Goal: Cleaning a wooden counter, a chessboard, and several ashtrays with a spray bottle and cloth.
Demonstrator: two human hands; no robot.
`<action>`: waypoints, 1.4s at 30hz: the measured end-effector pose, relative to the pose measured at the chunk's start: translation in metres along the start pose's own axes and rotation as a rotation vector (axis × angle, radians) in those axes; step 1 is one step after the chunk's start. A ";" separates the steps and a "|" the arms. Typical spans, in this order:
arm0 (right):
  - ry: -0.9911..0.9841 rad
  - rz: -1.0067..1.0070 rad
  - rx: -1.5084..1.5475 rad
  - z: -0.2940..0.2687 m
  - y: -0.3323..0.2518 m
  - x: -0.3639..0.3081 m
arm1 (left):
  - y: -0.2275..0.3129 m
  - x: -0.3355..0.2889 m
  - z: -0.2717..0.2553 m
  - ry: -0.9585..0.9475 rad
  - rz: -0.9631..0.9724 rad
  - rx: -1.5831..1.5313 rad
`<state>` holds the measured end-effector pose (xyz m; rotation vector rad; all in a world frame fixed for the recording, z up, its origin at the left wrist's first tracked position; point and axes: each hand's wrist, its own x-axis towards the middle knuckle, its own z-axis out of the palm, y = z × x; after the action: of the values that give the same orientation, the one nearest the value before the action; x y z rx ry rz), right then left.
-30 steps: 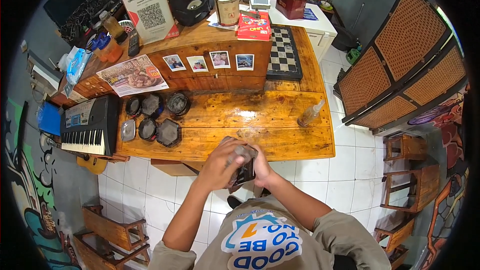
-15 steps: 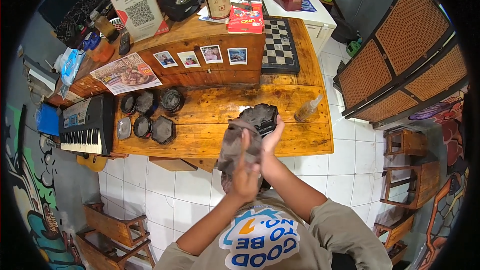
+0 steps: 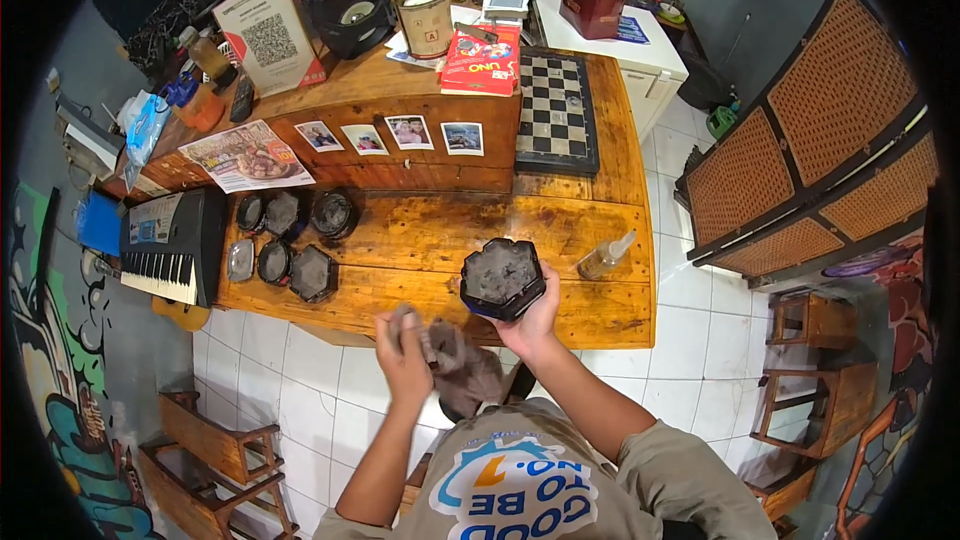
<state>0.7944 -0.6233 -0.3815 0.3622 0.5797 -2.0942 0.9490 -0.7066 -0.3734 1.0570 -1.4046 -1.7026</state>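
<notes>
A black, many-sided ashtray (image 3: pixel 502 278), its inside coated grey with ash, rests in my right hand (image 3: pixel 535 325). Fingers and thumb grip its right and near sides over the table's front edge. My left hand (image 3: pixel 404 365) is closed on a greyish-brown cloth (image 3: pixel 465 365), which hangs down between my arms, apart from the ashtray. On the table to the left stand several similar dark ashtrays, among them a six-sided one (image 3: pixel 314 273) and a round one (image 3: pixel 334 213). A small clear glass dish (image 3: pixel 241 260) sits beside them.
A clear spray bottle (image 3: pixel 605 255) stands right of the ashtray on the wooden table (image 3: pixel 400 230). An electronic keyboard (image 3: pixel 170 245) is at the left end. Behind lie a chessboard (image 3: pixel 553 115) and a raised wooden counter (image 3: pixel 350 100) bearing a tin and a speaker. Stools stand on both sides.
The cloth has come away from the ashtray as my left hand moved left. My right hand has tilted the ashtray, so its grey inside faces up into view.
</notes>
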 end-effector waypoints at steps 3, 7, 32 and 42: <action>-0.040 0.025 -0.058 -0.017 0.000 0.012 | 0.002 0.014 -0.002 -0.112 0.063 0.372; 0.014 0.093 -0.148 -0.020 0.013 0.020 | -0.015 0.024 0.013 -0.350 0.213 0.630; 0.261 -0.804 -1.444 -0.138 -0.132 -0.017 | -0.078 0.109 0.073 -0.050 0.318 0.981; 0.044 -0.660 -1.278 -0.106 -0.113 0.019 | -0.055 0.059 0.012 -0.334 -0.185 0.791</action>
<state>0.6931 -0.5259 -0.4506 -0.5934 2.0685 -1.8069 0.9122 -0.7438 -0.4363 1.3783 -2.3696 -1.5068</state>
